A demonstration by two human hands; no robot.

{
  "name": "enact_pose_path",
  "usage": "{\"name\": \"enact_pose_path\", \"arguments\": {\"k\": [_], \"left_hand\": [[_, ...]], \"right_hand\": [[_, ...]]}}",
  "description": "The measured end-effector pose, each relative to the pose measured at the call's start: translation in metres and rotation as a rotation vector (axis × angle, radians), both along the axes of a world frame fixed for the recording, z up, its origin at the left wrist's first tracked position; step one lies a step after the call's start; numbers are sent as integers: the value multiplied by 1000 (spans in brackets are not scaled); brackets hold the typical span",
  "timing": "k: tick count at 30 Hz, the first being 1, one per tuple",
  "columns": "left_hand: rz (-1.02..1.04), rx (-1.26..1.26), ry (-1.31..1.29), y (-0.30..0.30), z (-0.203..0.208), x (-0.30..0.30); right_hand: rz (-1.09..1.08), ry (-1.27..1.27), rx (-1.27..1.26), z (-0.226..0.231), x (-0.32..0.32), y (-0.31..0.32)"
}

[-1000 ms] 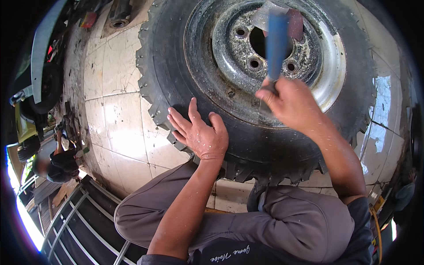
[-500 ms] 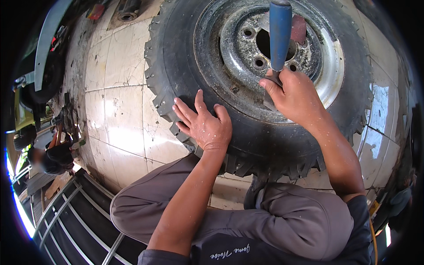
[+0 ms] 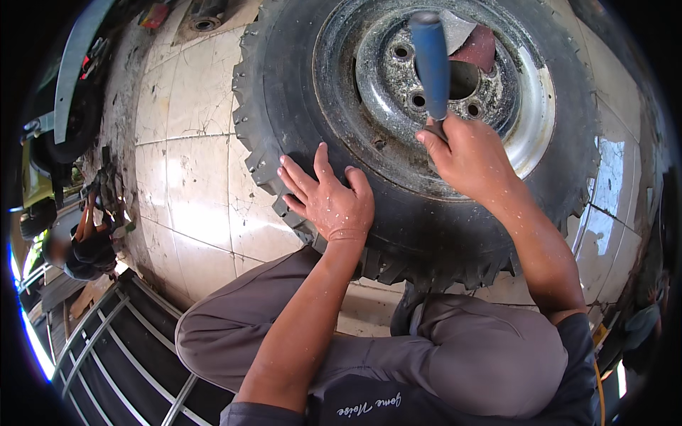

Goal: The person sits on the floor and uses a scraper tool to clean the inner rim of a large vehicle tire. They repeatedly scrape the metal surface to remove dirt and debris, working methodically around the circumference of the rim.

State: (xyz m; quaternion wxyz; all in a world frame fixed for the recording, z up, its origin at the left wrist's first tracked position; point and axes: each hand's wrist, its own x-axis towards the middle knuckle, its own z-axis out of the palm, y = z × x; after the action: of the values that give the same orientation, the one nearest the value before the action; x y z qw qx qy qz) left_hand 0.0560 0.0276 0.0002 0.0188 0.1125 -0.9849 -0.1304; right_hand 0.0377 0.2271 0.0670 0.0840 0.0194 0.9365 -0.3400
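Observation:
A knobbly black tyre (image 3: 284, 92) lies flat in front of me, mounted on a worn, speckled metal wheel rim (image 3: 534, 135). My left hand (image 3: 332, 204) rests on its sidewall, fingers spread, holding nothing. In my closed right hand (image 3: 470, 157) is a scraper with a blue handle (image 3: 430, 67). The handle points up and away over the hub, while the blade, at the near inner side of the rim, is mostly hidden by my fingers. Folded sandpaper (image 3: 477, 48), reddish-brown with a grey side, lies on the hub beyond the handle.
Pale tiles (image 3: 188, 192) surround the tyre. A metal part with a round opening (image 3: 206, 23) lies at the far left. Metal bars (image 3: 114, 341) stand at the lower left, with another person (image 3: 89, 245) beyond them. A second person (image 3: 643, 323) shows at the right edge.
The scraper's handle has tipped to the left, uncovering more of the sandpaper. My right hand has shifted slightly with it; my left hand has stayed in place.

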Motion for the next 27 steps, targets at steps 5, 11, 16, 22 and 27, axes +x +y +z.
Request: {"name": "enact_pose_path", "arguments": {"k": [5, 11, 16, 22, 27], "left_hand": [[12, 5, -12, 4, 2, -2], [10, -12, 5, -2, -1, 0], [-2, -13, 6, 1, 0, 0], [4, -20, -14, 1, 1, 0], [10, -14, 9, -2, -1, 1]], "right_hand": [[75, 61, 55, -23, 6, 1], [68, 40, 14, -8, 8, -6], [63, 25, 34, -17, 13, -1], [47, 170, -14, -24, 13, -3], [-54, 17, -72, -5, 14, 1]]}}
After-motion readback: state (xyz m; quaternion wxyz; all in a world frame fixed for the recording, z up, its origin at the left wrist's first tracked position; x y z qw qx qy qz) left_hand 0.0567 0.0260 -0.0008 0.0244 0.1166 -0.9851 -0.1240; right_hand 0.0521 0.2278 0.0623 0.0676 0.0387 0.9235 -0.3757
